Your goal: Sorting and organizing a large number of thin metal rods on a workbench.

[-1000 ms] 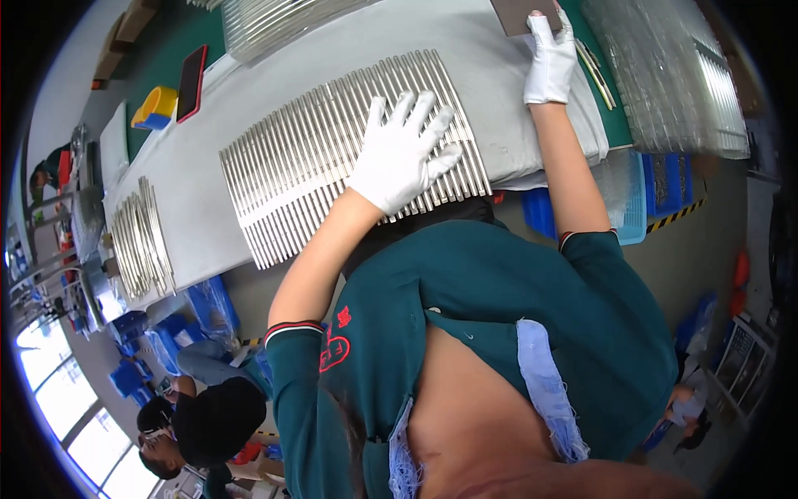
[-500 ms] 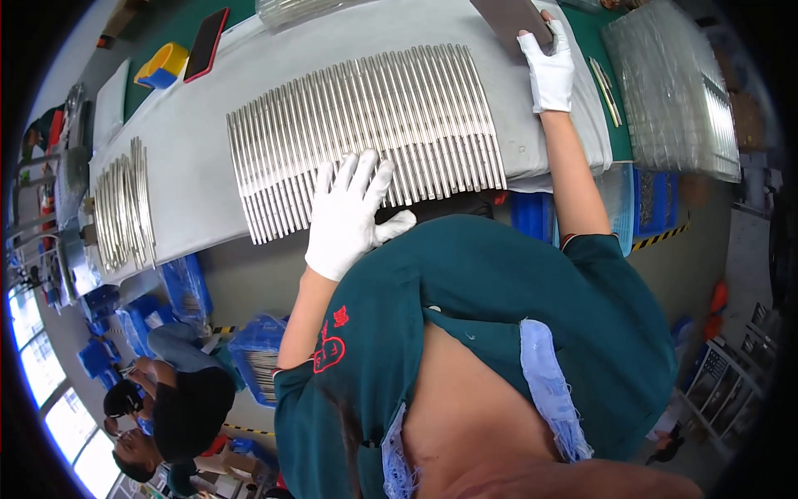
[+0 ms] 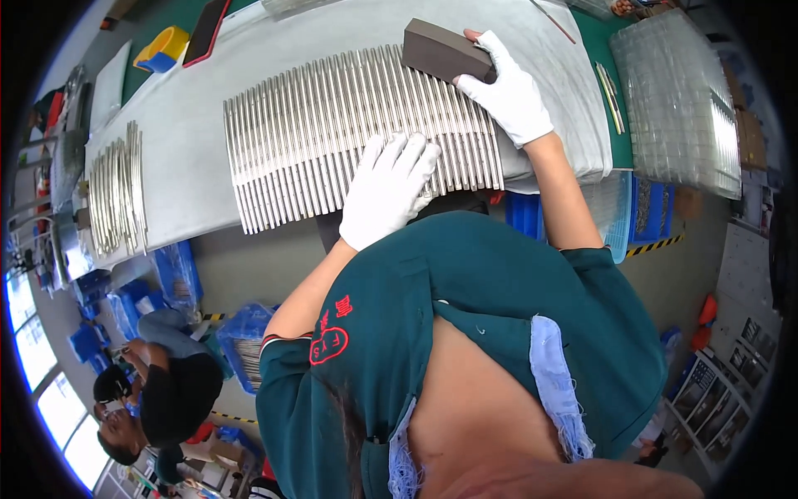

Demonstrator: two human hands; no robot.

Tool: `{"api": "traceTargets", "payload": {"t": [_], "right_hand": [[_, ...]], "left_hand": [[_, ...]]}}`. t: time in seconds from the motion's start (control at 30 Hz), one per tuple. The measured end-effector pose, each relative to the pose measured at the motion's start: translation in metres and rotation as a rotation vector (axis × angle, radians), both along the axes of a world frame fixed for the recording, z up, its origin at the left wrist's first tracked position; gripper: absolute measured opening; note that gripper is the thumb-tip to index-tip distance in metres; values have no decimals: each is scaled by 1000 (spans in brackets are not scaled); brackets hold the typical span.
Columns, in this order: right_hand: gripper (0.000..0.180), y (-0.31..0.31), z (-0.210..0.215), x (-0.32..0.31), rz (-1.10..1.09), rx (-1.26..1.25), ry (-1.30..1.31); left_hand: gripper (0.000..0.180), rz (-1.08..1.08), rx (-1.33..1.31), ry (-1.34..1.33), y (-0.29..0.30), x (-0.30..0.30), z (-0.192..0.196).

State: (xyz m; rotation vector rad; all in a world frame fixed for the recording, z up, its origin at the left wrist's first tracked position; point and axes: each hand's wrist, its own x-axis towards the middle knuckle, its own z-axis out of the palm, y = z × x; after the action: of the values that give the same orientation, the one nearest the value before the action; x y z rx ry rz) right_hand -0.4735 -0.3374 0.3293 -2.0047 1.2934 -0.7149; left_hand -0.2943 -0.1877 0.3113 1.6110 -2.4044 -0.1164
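Head: hands (image 3: pixel 509 98); block (image 3: pixel 447 51) seemingly on rods (image 3: pixel 320 125)

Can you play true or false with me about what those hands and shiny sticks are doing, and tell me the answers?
1. The right hand holds a dark block. True.
2. The left hand is touching the phone. False: its fingers are over the wide row of metal rods.
3. A smaller bunch of rods lies left of the wide row. True.
4. Both hands are completely bare. False: they wear white gloves, though some right fingertips poke out.
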Motion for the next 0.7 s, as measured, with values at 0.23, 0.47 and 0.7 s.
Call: {"api": "traceTargets", "payload": {"t": [0.23,0.47,0.7], "right_hand": [[53,-3,-4,-13,66,97,-218],[46,5,15,17,481,229,-119],[44,-15,17,-15,377,468,-260]], "left_hand": [[53,-98,10,266,3,5,-2],[46,-139,-122,336,2,4,-14],[44,-157,-49,397,0,3,-4]]}}
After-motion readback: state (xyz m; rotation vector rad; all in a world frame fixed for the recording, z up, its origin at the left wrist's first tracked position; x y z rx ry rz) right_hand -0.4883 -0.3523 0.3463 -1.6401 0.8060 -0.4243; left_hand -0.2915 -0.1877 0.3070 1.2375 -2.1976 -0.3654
